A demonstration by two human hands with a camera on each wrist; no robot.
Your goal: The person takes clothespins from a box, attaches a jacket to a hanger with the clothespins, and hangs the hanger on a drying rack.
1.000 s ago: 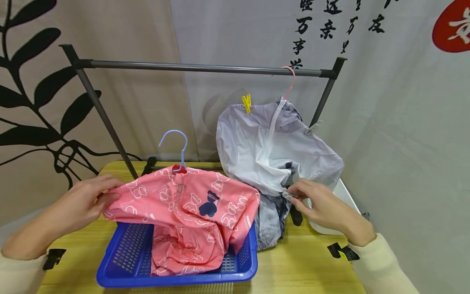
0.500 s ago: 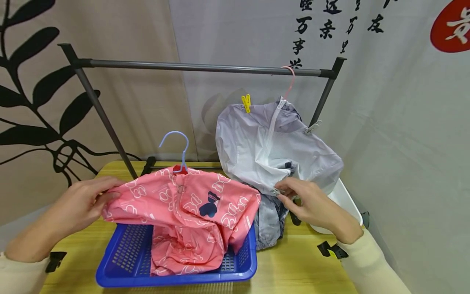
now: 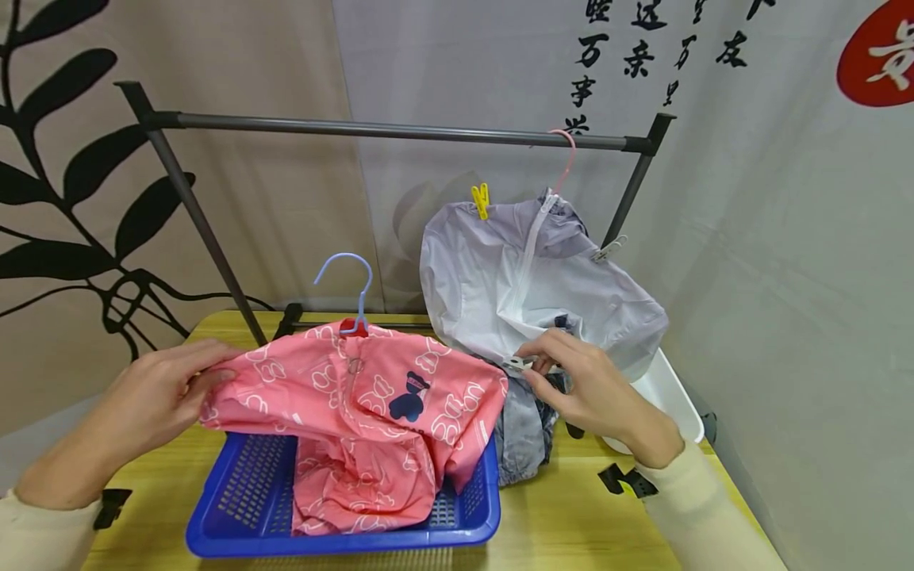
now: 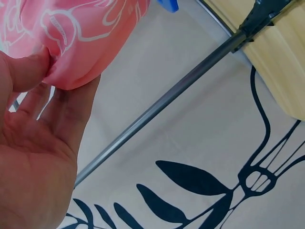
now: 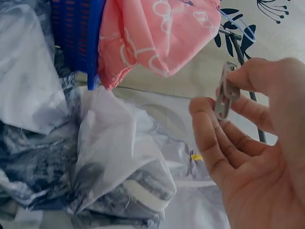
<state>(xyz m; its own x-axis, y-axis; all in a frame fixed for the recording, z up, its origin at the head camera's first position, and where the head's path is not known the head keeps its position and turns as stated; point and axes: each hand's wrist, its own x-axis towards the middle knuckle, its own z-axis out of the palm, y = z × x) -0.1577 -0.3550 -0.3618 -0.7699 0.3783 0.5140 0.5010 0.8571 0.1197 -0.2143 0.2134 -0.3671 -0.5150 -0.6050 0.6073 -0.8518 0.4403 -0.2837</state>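
A pink jacket [image 3: 321,396] with white bear outlines lies partly in a blue basket [image 3: 343,546], a light-blue hanger [image 3: 366,279] standing up from its collar. My left hand [image 3: 160,396] pinches the end of one sleeve; the left wrist view shows the thumb pressing the pink cloth [image 4: 90,52] against the fingers. With thumb and fingers, my right hand [image 3: 589,392] holds a small pale grey clothespin [image 5: 224,95]. That hand is right of the jacket's other shoulder, apart from it, and in front of a hanging grey-white jacket [image 3: 471,277].
The grey-white jacket hangs by a pink hanger [image 3: 570,159] from the dark rack bar [image 3: 357,128]. A yellow clothespin [image 3: 481,201] and a pale clothespin [image 3: 608,248] are on it. Behind my right hand stands a white container [image 3: 674,400] on the wooden table [image 3: 557,507].
My right hand has moved left with the clothespin, closer to the pink jacket's shoulder. The left hand keeps its grip on the sleeve, and the jacket has barely shifted.
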